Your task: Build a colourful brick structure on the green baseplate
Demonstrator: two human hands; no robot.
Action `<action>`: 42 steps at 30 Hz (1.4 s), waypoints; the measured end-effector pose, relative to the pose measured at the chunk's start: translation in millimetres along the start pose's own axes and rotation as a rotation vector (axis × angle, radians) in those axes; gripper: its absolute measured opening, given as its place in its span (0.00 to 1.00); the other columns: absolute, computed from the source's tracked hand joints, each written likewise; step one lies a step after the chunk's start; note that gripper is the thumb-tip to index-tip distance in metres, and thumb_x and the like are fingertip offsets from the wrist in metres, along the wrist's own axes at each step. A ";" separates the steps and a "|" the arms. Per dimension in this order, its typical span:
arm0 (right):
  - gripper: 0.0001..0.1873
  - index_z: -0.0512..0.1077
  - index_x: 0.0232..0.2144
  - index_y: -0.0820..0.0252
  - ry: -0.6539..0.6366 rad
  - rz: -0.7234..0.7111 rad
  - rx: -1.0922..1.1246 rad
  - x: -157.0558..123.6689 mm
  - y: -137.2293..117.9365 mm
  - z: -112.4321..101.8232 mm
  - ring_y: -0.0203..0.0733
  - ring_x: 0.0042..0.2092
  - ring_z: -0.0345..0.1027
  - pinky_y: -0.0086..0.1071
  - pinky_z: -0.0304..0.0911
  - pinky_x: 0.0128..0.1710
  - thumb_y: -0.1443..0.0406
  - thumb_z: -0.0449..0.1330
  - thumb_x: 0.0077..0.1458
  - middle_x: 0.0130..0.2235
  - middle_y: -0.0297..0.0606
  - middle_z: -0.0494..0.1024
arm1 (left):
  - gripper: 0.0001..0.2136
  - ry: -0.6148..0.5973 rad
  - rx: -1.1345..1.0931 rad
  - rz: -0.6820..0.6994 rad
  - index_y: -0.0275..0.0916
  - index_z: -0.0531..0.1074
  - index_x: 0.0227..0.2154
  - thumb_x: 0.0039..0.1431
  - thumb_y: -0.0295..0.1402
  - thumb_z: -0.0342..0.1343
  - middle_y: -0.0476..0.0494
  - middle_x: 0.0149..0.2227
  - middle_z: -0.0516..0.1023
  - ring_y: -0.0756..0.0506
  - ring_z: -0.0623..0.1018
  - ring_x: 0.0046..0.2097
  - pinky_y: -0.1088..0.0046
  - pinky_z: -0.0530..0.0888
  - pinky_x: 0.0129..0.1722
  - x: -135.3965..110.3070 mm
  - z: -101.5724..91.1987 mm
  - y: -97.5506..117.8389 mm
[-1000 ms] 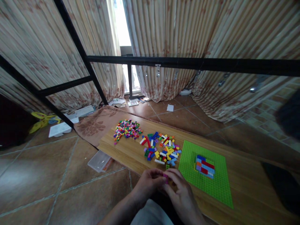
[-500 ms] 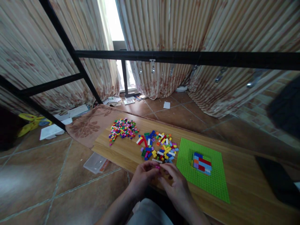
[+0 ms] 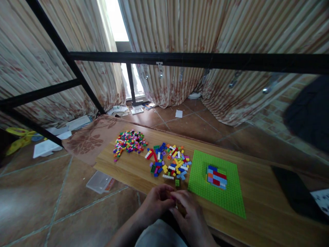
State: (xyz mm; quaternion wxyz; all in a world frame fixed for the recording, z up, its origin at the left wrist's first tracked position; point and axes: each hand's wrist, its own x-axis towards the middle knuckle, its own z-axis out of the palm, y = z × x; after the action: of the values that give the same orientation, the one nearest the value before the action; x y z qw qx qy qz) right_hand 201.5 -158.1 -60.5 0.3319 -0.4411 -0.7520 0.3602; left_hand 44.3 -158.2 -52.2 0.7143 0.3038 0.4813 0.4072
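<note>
My left hand (image 3: 157, 199) and my right hand (image 3: 189, 212) meet at the near edge of a wooden board (image 3: 133, 168), fingertips pinched together around a small pink brick (image 3: 173, 197). Just beyond them lies a heap of mixed coloured bricks (image 3: 169, 162), with one green brick (image 3: 177, 182) lying apart, nearest my fingers. A second heap of tiny bricks (image 3: 128, 142) sits farther left. To the right lies a green baseplate (image 3: 216, 192) carrying a low patch of blue, red and purple bricks (image 3: 216, 177).
A black metal frame (image 3: 180, 60) crosses in front of striped curtains. A clear plastic lid (image 3: 99, 181) lies on the tiled floor left of the board. A dark flat object (image 3: 295, 193) and a printed paper (image 3: 322, 200) rest at the board's right end.
The view has drifted so everything sits lower and farther left. My hands stay together on the pink brick and have drawn slightly nearer to me.
</note>
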 end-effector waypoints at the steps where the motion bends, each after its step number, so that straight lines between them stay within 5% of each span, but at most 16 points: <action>1: 0.14 0.73 0.44 0.54 0.003 0.003 -0.001 0.3 -0.6 -0.5 0.45 0.45 0.71 0.37 0.70 0.44 0.67 0.59 0.55 0.43 0.41 0.76 | 0.16 -0.002 0.012 0.004 0.33 0.72 0.37 0.43 0.29 0.67 0.46 0.28 0.79 0.50 0.75 0.29 0.76 0.68 0.32 0.5 0.5 0.0; 16: 0.19 0.67 0.49 0.54 -0.047 -0.104 -0.077 -11.1 1.7 -4.1 0.44 0.47 0.69 0.38 0.67 0.46 0.71 0.58 0.55 0.46 0.40 0.75 | 0.17 -0.006 -0.058 -0.063 0.33 0.73 0.35 0.40 0.30 0.69 0.48 0.25 0.77 0.51 0.74 0.26 0.76 0.67 0.30 -7.6 8.8 3.5; 27: 0.06 0.71 0.35 0.56 -0.144 0.003 0.033 -26.8 -3.2 -24.6 0.39 0.39 0.69 0.32 0.64 0.38 0.71 0.57 0.56 0.36 0.36 0.76 | 0.18 -0.309 0.217 -0.151 0.33 0.71 0.41 0.48 0.35 0.65 0.43 0.33 0.79 0.47 0.77 0.35 0.73 0.69 0.35 -9.5 2.7 1.2; 36: 0.06 0.71 0.36 0.56 -0.043 0.083 0.000 -28.2 -1.7 -25.3 0.39 0.38 0.68 0.32 0.62 0.37 0.70 0.58 0.56 0.36 0.35 0.75 | 0.20 -0.147 0.133 -0.070 0.34 0.70 0.39 0.45 0.39 0.68 0.47 0.27 0.77 0.51 0.73 0.27 0.76 0.67 0.30 -4.1 13.2 -3.9; 42: 0.11 0.71 0.43 0.54 0.030 0.090 -0.011 -6.8 -5.4 -24.3 0.40 0.40 0.69 0.34 0.64 0.41 0.68 0.58 0.57 0.37 0.35 0.75 | 0.17 -0.007 0.211 0.078 0.35 0.73 0.36 0.47 0.39 0.66 0.47 0.29 0.78 0.50 0.74 0.30 0.76 0.67 0.30 -0.3 5.0 20.1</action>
State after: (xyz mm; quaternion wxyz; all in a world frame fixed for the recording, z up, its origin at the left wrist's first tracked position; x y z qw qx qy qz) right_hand 221.7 -160.1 -44.6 0.3242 -0.4817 -0.7284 0.3638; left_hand 43.1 -148.9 -33.6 0.6635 0.3974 0.5069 0.3806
